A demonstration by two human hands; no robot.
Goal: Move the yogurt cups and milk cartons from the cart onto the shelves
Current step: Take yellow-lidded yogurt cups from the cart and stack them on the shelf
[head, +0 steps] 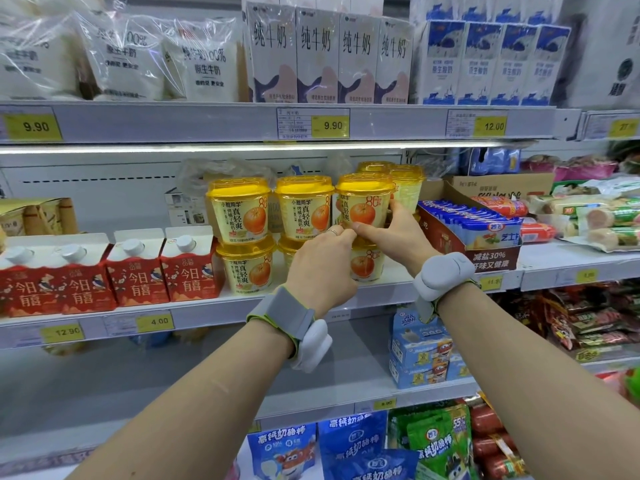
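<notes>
Several yellow-lidded orange yogurt cups stand stacked two high on the middle shelf (381, 289). My right hand (394, 233) grips the lower part of the right top cup (363, 202), thumb on its front and fingers round its right side. My left hand (320, 261) touches the base of that same cup from the left, fingers curled; how much it holds is hidden. That cup sits on a lower cup (367, 263). Two more top cups (239, 211) (304, 206) stand to its left. Red milk cartons (138, 268) line the shelf further left.
Tall white milk cartons (329, 53) and blue ones (491, 60) fill the upper shelf. A blue cheese display box (474, 230) stands right beside the cups. Sausages and snack packs lie to the right; blue and green bags hang below. The cart is out of view.
</notes>
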